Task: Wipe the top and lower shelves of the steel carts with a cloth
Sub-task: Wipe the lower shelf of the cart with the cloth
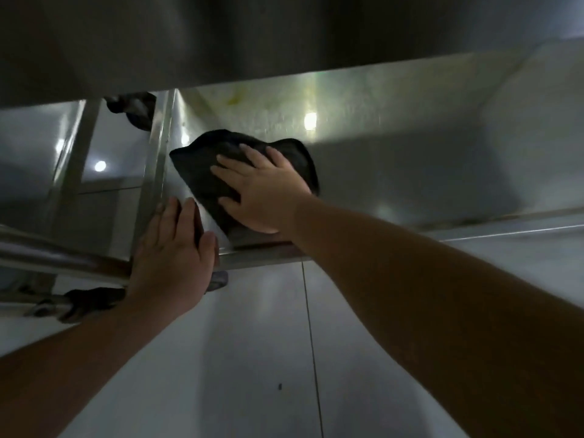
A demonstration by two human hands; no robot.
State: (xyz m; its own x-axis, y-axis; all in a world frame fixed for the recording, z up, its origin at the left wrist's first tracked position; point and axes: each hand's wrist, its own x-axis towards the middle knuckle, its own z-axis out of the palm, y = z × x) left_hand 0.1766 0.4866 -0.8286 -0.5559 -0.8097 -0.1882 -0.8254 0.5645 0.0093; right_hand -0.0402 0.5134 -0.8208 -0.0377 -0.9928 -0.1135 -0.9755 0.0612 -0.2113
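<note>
A dark cloth [202, 167] lies flat on the lower shelf [395, 172] of a steel cart, near the shelf's left corner. My right hand [262, 191] presses on the cloth with fingers spread and straight. My left hand [172, 257] rests on the cart's front left corner, its palm over the corner post [156, 159] and shelf rim; how its fingers lie beyond that is unclear. The cart's top shelf [252, 42] fills the upper part of the view, seen from the side and dark.
Yellowish stains [235, 99] mark the far part of the lower shelf. A second steel frame [76, 159] stands to the left, with a black caster [85, 303] by my left wrist and another caster [136, 110] farther back. Glossy grey floor tiles [268, 358] lie below.
</note>
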